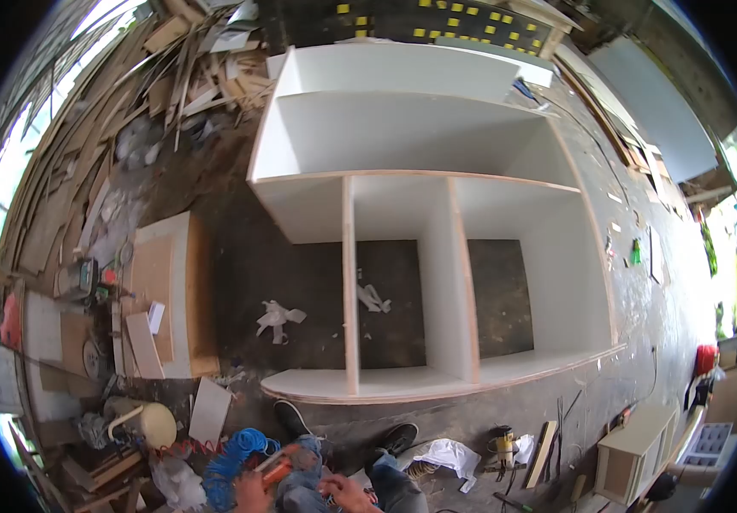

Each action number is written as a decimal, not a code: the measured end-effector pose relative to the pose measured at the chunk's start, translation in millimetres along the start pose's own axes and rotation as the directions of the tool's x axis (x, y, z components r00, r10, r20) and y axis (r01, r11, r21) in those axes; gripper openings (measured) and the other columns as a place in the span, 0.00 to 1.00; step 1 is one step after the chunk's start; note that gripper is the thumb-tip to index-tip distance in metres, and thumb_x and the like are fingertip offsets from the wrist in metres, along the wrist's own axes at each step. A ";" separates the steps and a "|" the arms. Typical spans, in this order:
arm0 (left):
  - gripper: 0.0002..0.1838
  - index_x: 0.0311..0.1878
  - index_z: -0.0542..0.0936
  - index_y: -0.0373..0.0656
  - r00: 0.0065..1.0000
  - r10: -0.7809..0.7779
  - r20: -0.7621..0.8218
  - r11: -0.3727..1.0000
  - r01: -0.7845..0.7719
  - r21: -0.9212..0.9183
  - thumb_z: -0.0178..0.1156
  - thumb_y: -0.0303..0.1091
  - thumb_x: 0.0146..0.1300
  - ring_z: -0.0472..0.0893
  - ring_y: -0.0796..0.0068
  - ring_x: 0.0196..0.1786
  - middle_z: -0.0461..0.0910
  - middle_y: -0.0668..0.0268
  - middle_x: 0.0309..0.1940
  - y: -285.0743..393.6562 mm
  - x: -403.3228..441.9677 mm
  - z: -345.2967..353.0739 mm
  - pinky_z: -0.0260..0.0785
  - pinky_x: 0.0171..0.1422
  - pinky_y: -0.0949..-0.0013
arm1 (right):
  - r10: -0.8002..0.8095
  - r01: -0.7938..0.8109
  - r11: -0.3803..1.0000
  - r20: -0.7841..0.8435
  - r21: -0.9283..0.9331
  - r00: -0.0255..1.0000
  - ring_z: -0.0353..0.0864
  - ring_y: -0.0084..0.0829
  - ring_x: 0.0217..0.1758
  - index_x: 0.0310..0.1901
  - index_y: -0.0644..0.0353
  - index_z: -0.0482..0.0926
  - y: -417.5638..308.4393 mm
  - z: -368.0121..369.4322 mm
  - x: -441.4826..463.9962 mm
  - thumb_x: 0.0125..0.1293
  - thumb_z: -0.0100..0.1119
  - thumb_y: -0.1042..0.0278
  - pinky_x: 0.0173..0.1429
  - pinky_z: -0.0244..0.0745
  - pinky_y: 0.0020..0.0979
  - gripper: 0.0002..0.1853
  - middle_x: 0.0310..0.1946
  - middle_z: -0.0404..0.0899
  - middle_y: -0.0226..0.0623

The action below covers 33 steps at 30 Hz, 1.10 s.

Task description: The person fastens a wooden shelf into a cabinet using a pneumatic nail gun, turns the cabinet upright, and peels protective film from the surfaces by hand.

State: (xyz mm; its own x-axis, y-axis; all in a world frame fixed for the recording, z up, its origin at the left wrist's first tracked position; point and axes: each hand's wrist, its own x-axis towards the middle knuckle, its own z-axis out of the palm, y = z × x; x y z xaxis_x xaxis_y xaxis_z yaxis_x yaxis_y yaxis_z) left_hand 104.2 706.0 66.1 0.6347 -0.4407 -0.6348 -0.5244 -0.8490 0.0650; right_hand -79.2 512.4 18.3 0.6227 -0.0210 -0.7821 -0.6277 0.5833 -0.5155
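Because blur obscures the fingers of the left hand (251, 494) and right hand (348, 493), I cannot tell either's grip; an orange tool (277, 470) lies just beside the left, toward the right.

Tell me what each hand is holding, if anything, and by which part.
The left hand appears to grip a blurred orange object by its near end. Whether the right hand holds anything cannot be told.
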 end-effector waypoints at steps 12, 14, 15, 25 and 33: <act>0.24 0.55 0.78 0.35 0.947 -0.312 -0.070 0.950 0.311 -0.032 0.69 0.40 0.60 0.75 0.52 0.63 0.78 0.53 0.55 -183.3 83.2 86.5 0.62 0.70 0.45 | -0.903 0.293 0.165 -0.024 -0.942 0.429 0.79 0.50 0.49 0.47 0.61 0.80 -239.3 24.3 92.1 0.59 0.66 0.70 0.56 0.70 0.45 0.14 0.43 0.81 0.44; 0.25 0.56 0.77 0.34 0.934 -0.354 -0.046 0.934 0.349 -0.079 0.68 0.40 0.61 0.75 0.52 0.63 0.78 0.53 0.56 -183.1 103.6 104.5 0.62 0.69 0.45 | -0.869 0.254 0.188 -0.040 -0.949 0.494 0.81 0.47 0.47 0.46 0.59 0.81 -249.4 19.8 114.5 0.63 0.64 0.67 0.54 0.72 0.45 0.12 0.42 0.83 0.42; 0.24 0.56 0.77 0.34 0.927 -0.368 -0.071 0.927 0.360 -0.107 0.68 0.40 0.62 0.75 0.52 0.63 0.78 0.53 0.56 -180.8 113.3 111.0 0.63 0.69 0.46 | -0.849 0.242 0.184 -0.030 -0.953 0.527 0.81 0.47 0.47 0.46 0.59 0.81 -252.3 22.8 122.7 0.63 0.64 0.67 0.54 0.72 0.45 0.12 0.42 0.83 0.42; 0.18 0.50 0.78 0.40 0.925 -0.367 -0.094 0.929 0.359 -0.095 0.67 0.43 0.66 0.75 0.56 0.60 0.79 0.57 0.48 -168.0 205.7 153.4 0.61 0.68 0.50 | -0.573 -0.328 0.157 -0.356 -0.932 0.738 0.85 0.44 0.41 0.40 0.59 0.85 -254.8 56.5 139.0 0.69 0.62 0.51 0.47 0.77 0.45 0.17 0.35 0.87 0.38; 0.22 0.52 0.76 0.39 0.920 -0.392 0.019 0.915 0.392 -0.093 0.61 0.50 0.72 0.73 0.56 0.62 0.77 0.56 0.52 -153.2 255.2 192.1 0.61 0.69 0.51 | -0.561 -0.405 0.039 -0.356 -0.913 0.748 0.84 0.41 0.39 0.39 0.58 0.85 -261.2 59.4 144.6 0.63 0.68 0.49 0.44 0.76 0.44 0.18 0.32 0.85 0.38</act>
State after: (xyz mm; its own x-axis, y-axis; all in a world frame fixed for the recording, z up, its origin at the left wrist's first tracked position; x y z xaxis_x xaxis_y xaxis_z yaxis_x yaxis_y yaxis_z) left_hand 237.6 779.6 -253.8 0.7784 -0.0674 -0.6242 -0.1786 -0.9769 -0.1172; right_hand 202.5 405.3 60.7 0.6513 -0.6318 -0.4203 -0.7037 -0.7101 -0.0230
